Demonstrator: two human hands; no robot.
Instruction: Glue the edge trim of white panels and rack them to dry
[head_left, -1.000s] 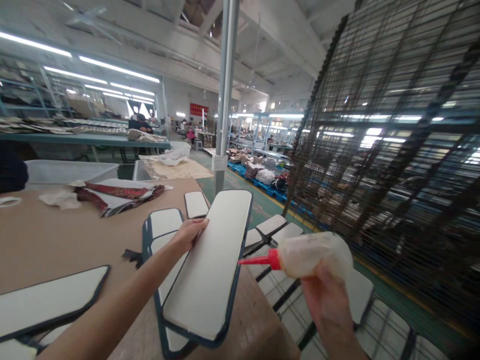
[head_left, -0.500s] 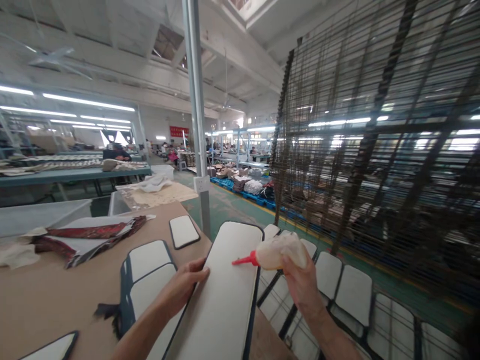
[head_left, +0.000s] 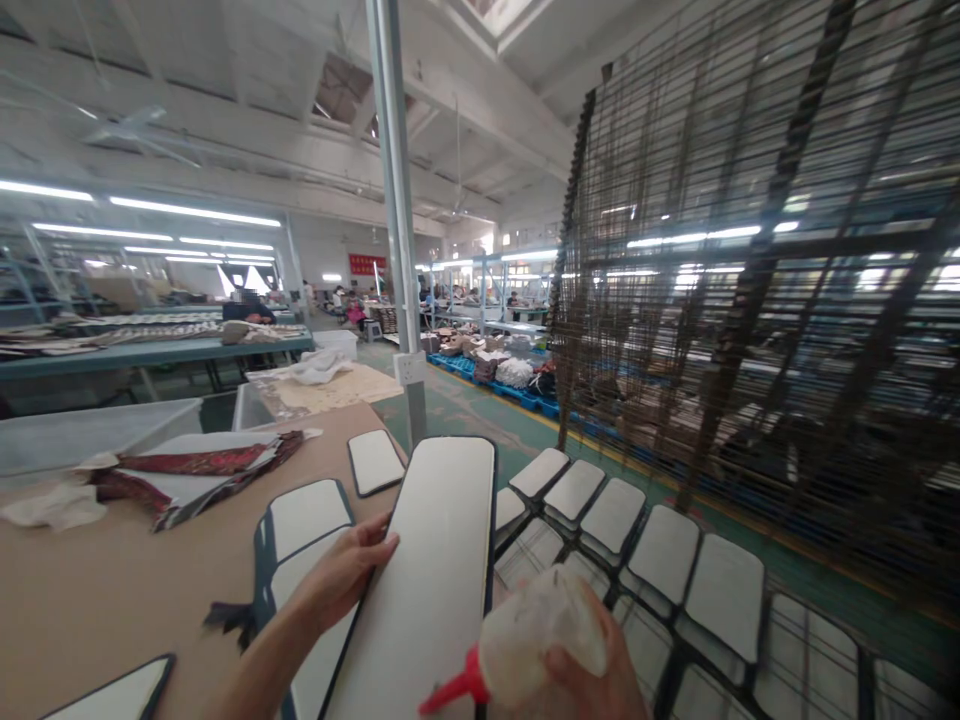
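Note:
My left hand (head_left: 341, 578) grips the left edge of a long white panel with a dark blue border (head_left: 427, 590), holding it raised over the brown table (head_left: 90, 600). My right hand (head_left: 592, 680) is wrapped round a translucent squeeze bottle with a red nozzle (head_left: 525, 640), low at the bottom edge. The nozzle points left, towards the near end of the panel. More white panels with dark borders (head_left: 304, 520) lie on the table under and beside the held one.
A wire rack (head_left: 660, 560) to the right carries several white panels laid in a row. A tall dark rack of wire shelves (head_left: 750, 300) rises behind it. A metal pillar (head_left: 397, 230) stands ahead. Patterned fabric (head_left: 195, 470) lies on the table's far left. People work at distant benches.
My right hand has drawn the bottle down and back from the panel's far end to the bottom of the view. My left hand still holds the panel's edge.

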